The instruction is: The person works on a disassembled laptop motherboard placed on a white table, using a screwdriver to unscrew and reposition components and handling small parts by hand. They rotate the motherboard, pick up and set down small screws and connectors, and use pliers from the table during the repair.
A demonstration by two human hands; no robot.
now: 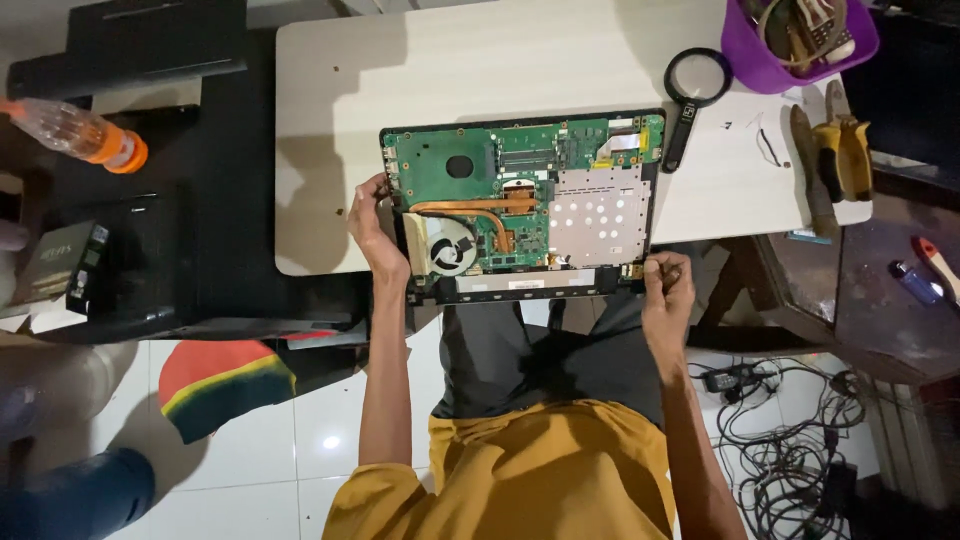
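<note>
In the head view, an opened laptop [523, 205] lies on a pale table [330, 130], its green circuit board, copper pipe and fan [447, 248] bare, its near edge at the table's near edge. The left hand [372, 222] grasps the laptop's left edge, fingers curled onto the frame. The right hand [668, 285] is clenched at the laptop's near right corner; what it pinches cannot be told. A magnifying glass [692, 95] lies just right of the laptop's far corner. Further right are yellow-handled pliers [843, 150] and a purple bowl [795, 45] of tools. An orange-capped bottle [80, 132] lies far left, and cables [790, 440] tangle on the floor at the right.
</note>
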